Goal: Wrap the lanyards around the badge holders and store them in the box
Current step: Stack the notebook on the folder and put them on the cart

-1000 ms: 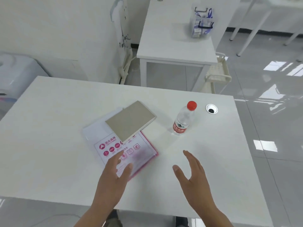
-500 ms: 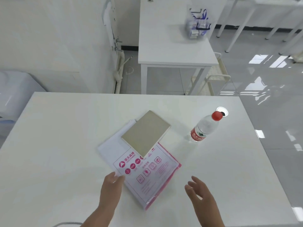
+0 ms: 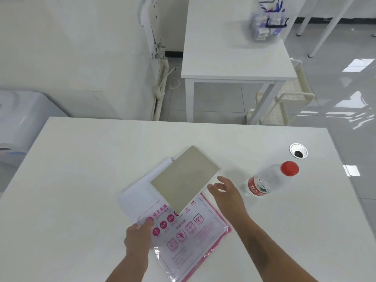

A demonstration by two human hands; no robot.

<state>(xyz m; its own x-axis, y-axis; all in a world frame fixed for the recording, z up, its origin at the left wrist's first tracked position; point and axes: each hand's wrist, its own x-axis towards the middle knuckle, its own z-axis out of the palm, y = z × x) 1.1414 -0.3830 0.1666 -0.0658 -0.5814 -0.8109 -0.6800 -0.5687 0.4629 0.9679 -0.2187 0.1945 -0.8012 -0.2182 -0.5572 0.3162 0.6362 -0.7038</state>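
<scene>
Head | left hand [image 3: 138, 239] touches packet [image 3: 189, 235]; right hand [image 3: 227, 192] beside box [image 3: 185, 178]

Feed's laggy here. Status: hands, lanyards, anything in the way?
Left hand presses the printed plastic bag. Right hand open beside the tan board. Lanyards in clear box on far table; bottle near right hand.

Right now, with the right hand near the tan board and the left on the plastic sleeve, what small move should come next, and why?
Probably close the right hand on the near right edge of the flat tan rectangular board and lift it off. Its open fingers are at that edge, while the left hand presses the pink-printed clear plastic sleeve beneath.
</scene>
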